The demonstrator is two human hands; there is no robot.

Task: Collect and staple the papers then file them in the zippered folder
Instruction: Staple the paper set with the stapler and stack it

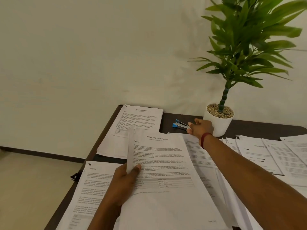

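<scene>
My left hand grips the left edge of a stack of printed papers headed "Sample Financial Statement", thumb on top, and holds it above the table. My right hand is stretched to the back of the table, and its curled fingers touch the near end of a blue and silver stapler that lies on the dark tabletop. Whether the fingers close round the stapler is hidden. The zippered folder is not plainly visible; only a black zipper pull hangs at the table's left edge.
A stapled report lies at the back left of the dark table. Another sheet lies at the near left. Several overlapping papers cover the right side. A potted plant in a white pot stands just behind my right hand.
</scene>
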